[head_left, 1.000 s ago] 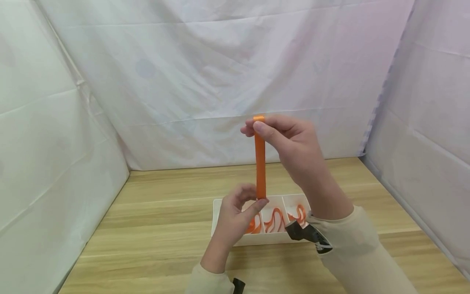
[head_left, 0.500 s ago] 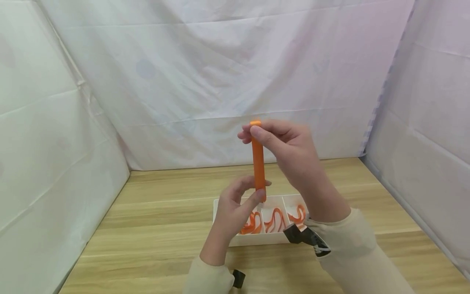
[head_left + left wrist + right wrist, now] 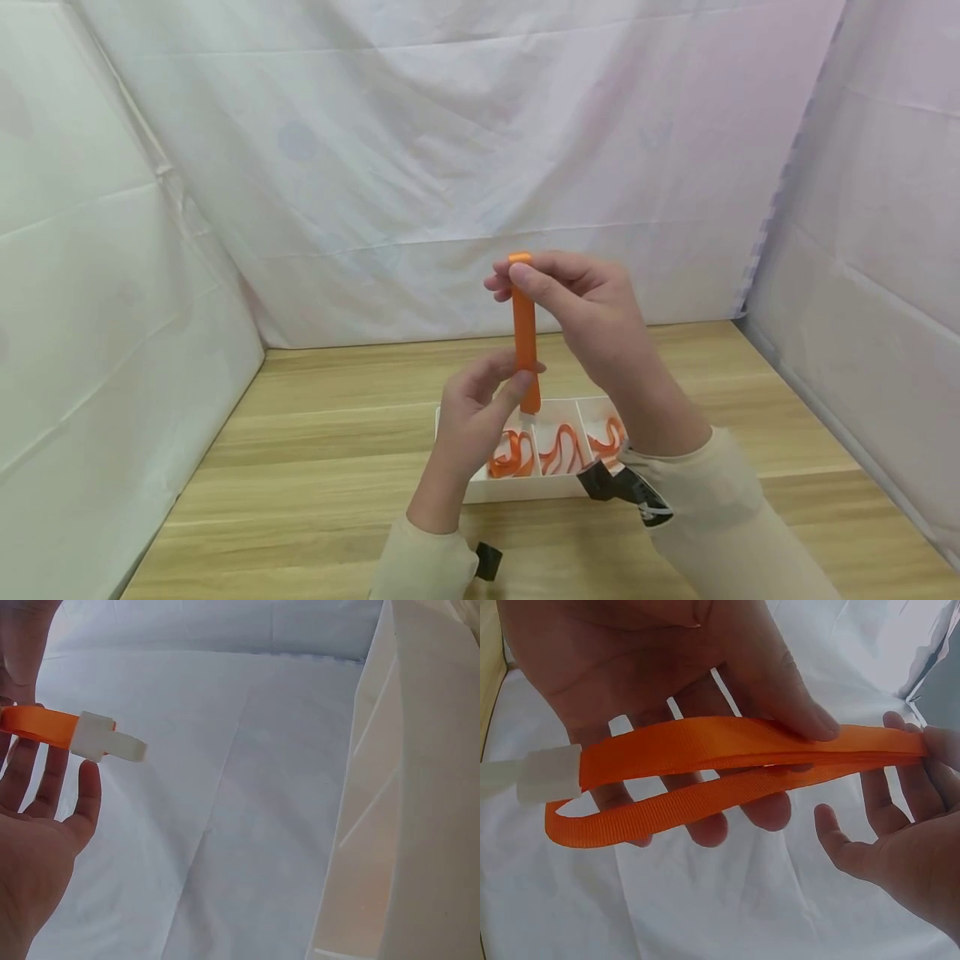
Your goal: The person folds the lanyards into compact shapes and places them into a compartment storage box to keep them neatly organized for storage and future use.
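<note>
An orange ribbon lanyard (image 3: 524,321), folded into a narrow band, hangs upright over the tray in the head view. My right hand (image 3: 596,308) pinches its top fold between thumb and fingers. Lower down, my left hand (image 3: 472,412) holds the band with its thumb in front and fingers behind; a short tail shows below that thumb. At the lower end is a white plastic fitting (image 3: 94,736) with a pale tongue, seen in the left wrist view. In the right wrist view the lanyard (image 3: 682,746) shows a loose loop beside the fitting, across the left fingers.
Beneath the hands, a white divided tray (image 3: 528,490) stands on the wooden table (image 3: 315,467). Its compartments hold other orange lanyards (image 3: 562,450). White cloth (image 3: 390,167) walls in the back and both sides.
My left hand has slid up along the band, leaving more of it below the thumb. The right hand has come down slightly and a little left with the top fold.
</note>
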`<state>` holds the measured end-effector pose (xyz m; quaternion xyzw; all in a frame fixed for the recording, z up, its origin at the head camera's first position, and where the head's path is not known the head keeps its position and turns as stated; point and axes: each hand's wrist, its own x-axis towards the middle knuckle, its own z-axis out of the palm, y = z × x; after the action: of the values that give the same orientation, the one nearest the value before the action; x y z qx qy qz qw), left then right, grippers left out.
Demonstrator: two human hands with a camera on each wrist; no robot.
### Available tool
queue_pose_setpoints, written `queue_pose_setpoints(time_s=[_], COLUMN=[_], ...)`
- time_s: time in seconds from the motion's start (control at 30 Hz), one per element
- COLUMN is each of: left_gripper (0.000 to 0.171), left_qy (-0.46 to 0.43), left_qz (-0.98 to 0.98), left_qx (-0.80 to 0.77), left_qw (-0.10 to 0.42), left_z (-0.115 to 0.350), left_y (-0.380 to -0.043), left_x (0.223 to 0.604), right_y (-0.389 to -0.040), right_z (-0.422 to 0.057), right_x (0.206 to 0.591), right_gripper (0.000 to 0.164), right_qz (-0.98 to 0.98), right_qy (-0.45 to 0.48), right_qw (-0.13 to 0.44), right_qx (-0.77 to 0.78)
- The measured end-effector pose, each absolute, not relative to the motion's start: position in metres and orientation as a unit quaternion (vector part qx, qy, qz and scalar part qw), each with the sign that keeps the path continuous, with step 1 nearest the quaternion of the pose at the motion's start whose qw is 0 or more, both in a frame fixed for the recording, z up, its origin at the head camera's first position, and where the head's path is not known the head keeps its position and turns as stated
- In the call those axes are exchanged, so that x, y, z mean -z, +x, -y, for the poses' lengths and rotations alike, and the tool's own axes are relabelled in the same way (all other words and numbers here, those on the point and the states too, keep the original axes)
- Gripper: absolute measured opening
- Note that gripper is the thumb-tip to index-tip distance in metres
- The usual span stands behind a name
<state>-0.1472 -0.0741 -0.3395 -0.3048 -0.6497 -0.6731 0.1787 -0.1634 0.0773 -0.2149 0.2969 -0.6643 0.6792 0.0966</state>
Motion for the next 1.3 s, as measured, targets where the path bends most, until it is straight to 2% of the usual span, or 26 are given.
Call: queue_pose_setpoints(time_s=[0.37,0.67,0.87,1.1,1.3], left_gripper=[0.009,0.011,0.013,0.013,0.012], left_qy=[-0.309,-0.331,-0.325,-0.303,-0.318], left_qz=[0.625,0.617,0.655,0.673,0.671], left_qx=[0.696,0.693,0.664,0.665,0.656], left_qw=[0.174,0.172,0.155,0.113,0.137], left_z=[0.074,0.074,0.075,0.072,0.071], left_y=[-0.149,-0.152,-0.152,-0.147,-0.148], left_x=[0.334,0.332,0.347,0.364,0.372], right_y=[-0.164,-0.164,-0.164,-0.166,-0.166], right_z=[-0.076,-0.076,-0.077,-0.079,-0.08], right_x=[0.219,0.22,0.221,0.215,0.213], right_gripper=[0.019,0.022,0.02,0.019,0.018], right_qz=[0.664,0.675,0.681,0.672,0.665], right_qy=[0.29,0.286,0.272,0.281,0.285], right_qw=[0.079,0.074,0.075,0.097,0.105], right_qx=[-0.684,-0.676,-0.676,-0.678,-0.683])
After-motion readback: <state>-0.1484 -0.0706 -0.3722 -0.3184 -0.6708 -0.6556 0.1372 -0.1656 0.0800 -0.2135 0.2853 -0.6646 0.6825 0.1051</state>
